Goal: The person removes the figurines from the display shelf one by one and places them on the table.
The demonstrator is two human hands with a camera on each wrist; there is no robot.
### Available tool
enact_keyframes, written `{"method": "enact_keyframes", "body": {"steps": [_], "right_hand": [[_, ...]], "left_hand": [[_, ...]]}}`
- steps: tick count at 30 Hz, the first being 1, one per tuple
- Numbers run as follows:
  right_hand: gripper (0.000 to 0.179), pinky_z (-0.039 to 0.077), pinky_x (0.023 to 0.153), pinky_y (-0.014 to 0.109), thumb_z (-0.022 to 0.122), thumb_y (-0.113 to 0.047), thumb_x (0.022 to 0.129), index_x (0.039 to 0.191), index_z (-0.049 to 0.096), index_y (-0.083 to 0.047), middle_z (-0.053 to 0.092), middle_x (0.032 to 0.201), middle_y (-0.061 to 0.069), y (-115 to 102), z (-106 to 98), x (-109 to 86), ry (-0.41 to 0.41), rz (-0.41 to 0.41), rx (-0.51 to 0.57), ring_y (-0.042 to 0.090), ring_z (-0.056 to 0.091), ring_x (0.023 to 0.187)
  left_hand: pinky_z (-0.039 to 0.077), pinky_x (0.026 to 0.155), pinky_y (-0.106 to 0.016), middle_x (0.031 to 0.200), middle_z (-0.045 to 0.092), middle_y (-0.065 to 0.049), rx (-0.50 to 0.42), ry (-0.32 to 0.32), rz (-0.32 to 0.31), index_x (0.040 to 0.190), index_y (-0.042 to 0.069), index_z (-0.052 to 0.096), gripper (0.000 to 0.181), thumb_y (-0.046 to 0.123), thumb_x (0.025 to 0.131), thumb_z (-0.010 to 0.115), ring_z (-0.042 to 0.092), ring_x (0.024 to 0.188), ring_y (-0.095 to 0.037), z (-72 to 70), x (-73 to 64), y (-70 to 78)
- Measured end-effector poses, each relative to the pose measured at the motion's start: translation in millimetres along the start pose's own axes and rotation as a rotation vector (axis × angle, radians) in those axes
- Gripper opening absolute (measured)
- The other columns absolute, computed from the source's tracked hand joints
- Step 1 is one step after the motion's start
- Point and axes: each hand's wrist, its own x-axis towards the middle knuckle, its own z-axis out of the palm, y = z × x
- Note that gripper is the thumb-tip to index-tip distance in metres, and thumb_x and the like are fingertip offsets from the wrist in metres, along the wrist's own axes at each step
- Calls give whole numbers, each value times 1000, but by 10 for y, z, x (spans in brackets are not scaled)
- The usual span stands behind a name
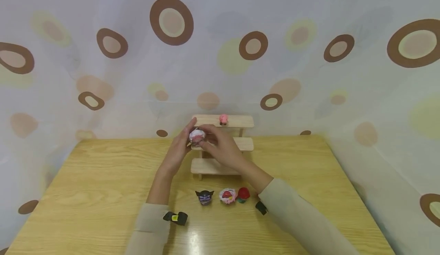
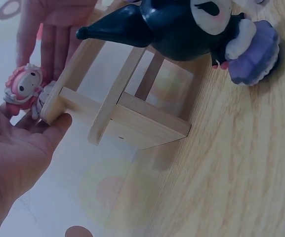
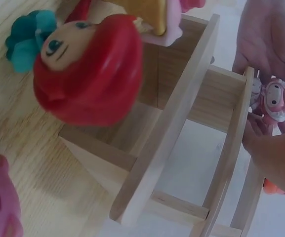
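Observation:
In the head view my left hand (image 1: 176,152) and right hand (image 1: 223,148) meet at the left end of the middle shelf. Between them they hold a small figurine (image 1: 197,137) with a pink hood and a white face. Left-hand fingers curl beneath the figurine (image 2: 26,86) in the left wrist view. From the other side, the right hand's thumb and fingers pinch the figurine (image 3: 274,98), as the right wrist view shows. A whitish part beside it is half hidden by a shelf board. The three-step wooden stand (image 1: 214,166) is behind and below the hands.
A pink figurine (image 1: 223,119) stands on the top step. In front of the stand are a black-and-purple figurine (image 1: 204,197), a pink-and-white one (image 1: 227,196) and a red-haired one (image 1: 243,194). Another pink figure (image 3: 1,202) shows at the right wrist view's edge. A patterned curtain (image 1: 220,79) hangs behind.

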Motion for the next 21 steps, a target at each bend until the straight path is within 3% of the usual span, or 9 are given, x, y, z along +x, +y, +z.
{"method": "enact_keyframes", "body": {"steps": [10, 21], "right_hand": [[32, 58, 101, 35, 68, -9, 105, 136, 63, -6, 68, 134, 11, -37, 15, 47, 56, 110, 13, 27, 70, 120], [24, 61, 93, 32, 71, -6, 102, 125, 70, -4, 73, 125, 11, -34, 28, 59, 91, 106, -20, 24, 74, 108]], "left_hand": [[31, 123, -59, 171, 32, -2, 9, -10, -4, 168, 35, 29, 58, 57, 114, 24, 26, 159, -26, -9, -11, 0], [33, 123, -57, 171, 33, -8, -5, -7, -5, 169, 30, 29, 60, 55, 115, 25, 30, 158, -27, -7, -10, 7]]}}
